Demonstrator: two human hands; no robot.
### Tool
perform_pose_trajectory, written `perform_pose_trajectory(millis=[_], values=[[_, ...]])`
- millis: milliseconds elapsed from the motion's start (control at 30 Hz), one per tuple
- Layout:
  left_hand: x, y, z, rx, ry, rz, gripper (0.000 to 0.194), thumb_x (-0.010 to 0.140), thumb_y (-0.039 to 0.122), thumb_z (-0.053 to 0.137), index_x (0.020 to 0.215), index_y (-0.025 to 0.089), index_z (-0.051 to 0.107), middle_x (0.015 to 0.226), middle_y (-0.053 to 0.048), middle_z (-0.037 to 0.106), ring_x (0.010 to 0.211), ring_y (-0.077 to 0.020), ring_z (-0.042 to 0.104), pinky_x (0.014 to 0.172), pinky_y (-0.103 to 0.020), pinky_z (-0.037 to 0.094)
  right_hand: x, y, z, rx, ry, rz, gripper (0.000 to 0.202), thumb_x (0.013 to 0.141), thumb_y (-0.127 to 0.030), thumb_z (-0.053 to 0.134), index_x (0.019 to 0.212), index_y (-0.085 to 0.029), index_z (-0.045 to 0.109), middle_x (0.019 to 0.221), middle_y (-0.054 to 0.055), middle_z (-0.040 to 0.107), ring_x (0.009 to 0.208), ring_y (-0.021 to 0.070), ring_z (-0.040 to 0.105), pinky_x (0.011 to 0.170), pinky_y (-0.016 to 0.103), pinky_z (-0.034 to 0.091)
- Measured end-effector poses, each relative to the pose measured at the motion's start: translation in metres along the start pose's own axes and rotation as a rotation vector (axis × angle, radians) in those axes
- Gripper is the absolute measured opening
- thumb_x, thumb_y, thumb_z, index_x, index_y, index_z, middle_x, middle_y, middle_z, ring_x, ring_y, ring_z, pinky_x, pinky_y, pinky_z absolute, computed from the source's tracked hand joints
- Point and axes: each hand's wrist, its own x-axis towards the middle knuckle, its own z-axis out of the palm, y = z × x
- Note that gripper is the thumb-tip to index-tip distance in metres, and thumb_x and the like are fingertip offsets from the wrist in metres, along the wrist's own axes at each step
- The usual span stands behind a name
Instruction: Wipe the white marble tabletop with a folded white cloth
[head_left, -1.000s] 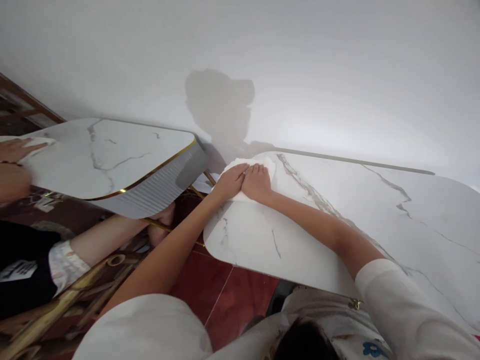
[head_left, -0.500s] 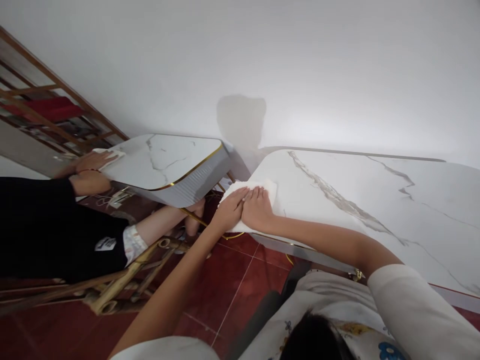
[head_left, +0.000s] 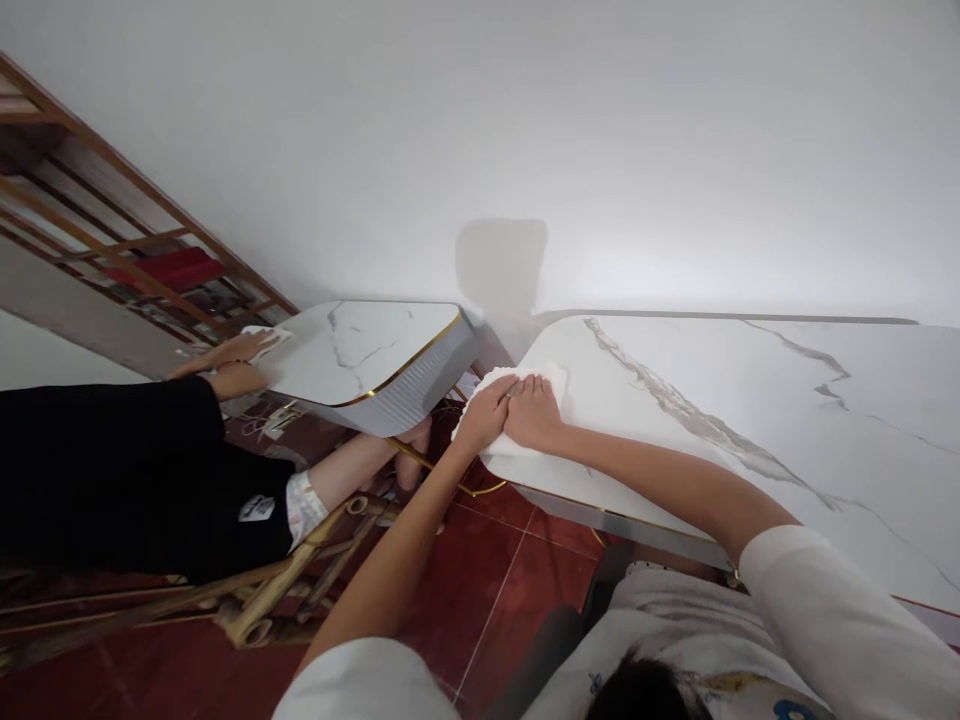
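Observation:
A white cloth [head_left: 553, 378] lies bunched on the rounded left corner of a white marble-patterned table [head_left: 645, 440]. My left hand [head_left: 486, 414] presses on the cloth's left part, fingers together and pointing up and right. Right beside it, touching it, my right hand [head_left: 534, 412] rests on the same cloth with its fingers curled at the tips. Part of the cloth shows past the table's left edge. The palms and the cloth beneath them are hidden.
At the left, a person in a black shirt [head_left: 112, 470] sits on a bamboo chair [head_left: 277, 590], a hand with another cloth [head_left: 271, 340] on a second marble-patterned table [head_left: 330, 360]. Behind stands a wooden rack [head_left: 150, 240]. The floor [head_left: 480, 590] is red tile.
The view has shifted, so the tables and people appear further right and lower. My hands remain on the cloth at the table's corner. The cloth's edge is slightly more rumpled.

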Motion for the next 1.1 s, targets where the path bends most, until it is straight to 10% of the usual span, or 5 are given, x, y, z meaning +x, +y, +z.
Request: perform_pose_trajectory(millis=[767,1100], values=[[0.198,0.012,0.072,-0.064,-0.02,0.153,0.045,0.083,0.016,0.036,0.118,0.012,0.063,0.126,-0.01,0.064,0.117,-0.0191,0.057,0.105,-0.029,0.039,0.125,0.155,0.007,-0.124,0.057,0.133,0.047,0.093,-0.015,0.031,0.131,0.007,0.049,0.132,0.027,0.055,0.123,0.0329,0.046,0.102,0.042,0.029],[0.216,0.013,0.083,-0.101,-0.027,0.237,0.044,0.085,0.018,0.035,0.119,0.017,0.064,0.127,-0.005,0.064,0.117,-0.0205,0.058,0.104,-0.032,0.042,0.13,0.171,0.01,-0.156,0.141,0.189,0.047,0.094,-0.015,0.031,0.13,0.008,0.05,0.132,0.029,0.054,0.123,0.0332,0.047,0.105,0.045,0.029]])
